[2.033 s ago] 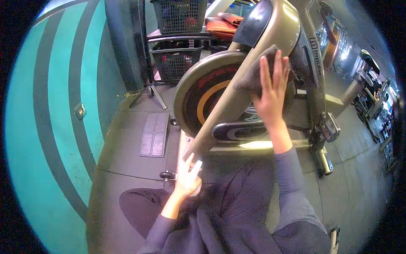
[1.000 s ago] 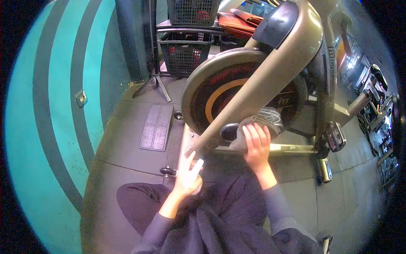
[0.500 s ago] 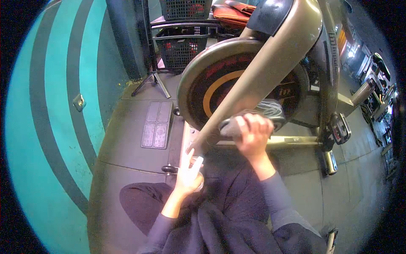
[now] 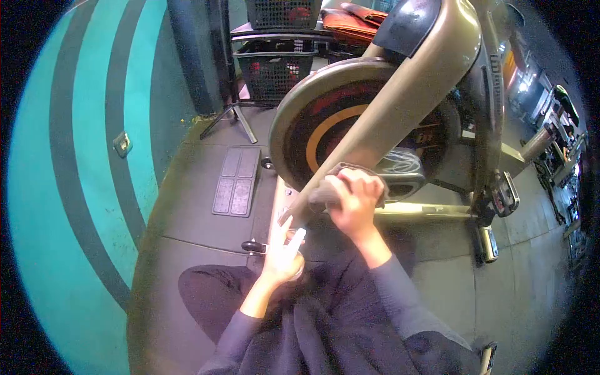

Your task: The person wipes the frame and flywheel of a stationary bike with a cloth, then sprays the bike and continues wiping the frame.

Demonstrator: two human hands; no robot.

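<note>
My right hand (image 4: 355, 203) is closed over a grey-brown cloth (image 4: 324, 192) and presses it against the slanted beige frame tube (image 4: 375, 119) of an exercise bike. Just right of that hand is the bike's pedal (image 4: 406, 186), with a clear strap-like piece (image 4: 401, 161) above it. Near the tube's lower end, my left hand (image 4: 282, 257) has its fingers curled round something with a bright white tip (image 4: 296, 239); glare and the fingers hide most of it. Behind the tube stands the dark round flywheel cover (image 4: 294, 125) with an orange ring.
A grey ramp-like block (image 4: 236, 181) lies on the floor left of the bike, near a small black wheel (image 4: 253, 247). Black baskets (image 4: 272, 75) stand on a rack at the back. The teal striped wall (image 4: 87, 156) rises at left; more gym equipment (image 4: 556, 144) is at right.
My right hand has moved left with the cloth, from over the pedal onto the frame tube. The left hand stays near the tube's base. The view has shifted slightly.
</note>
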